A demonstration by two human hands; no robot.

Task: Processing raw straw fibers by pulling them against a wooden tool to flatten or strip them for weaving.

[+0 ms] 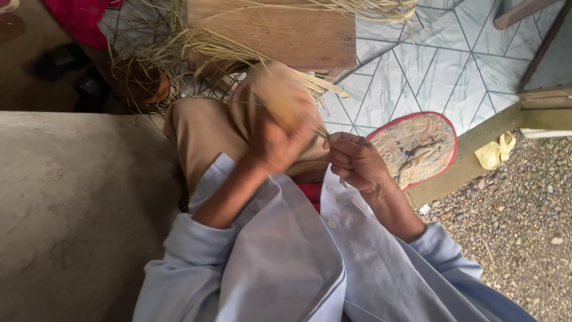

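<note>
left hand (277,140) blurred, fingers closed on straw bundle (298,89) | right hand (356,160) fingers pinching straw strand (326,132) | over lap | oval mat (417,146) right

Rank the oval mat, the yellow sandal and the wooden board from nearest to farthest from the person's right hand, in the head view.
From the right hand:
1. Oval mat, red-edged, just to its right on the tiled floor.
2. Wooden board, up and to the left, beyond the straw.
3. Yellow sandal, farthest right, at the gravel's edge.
</note>
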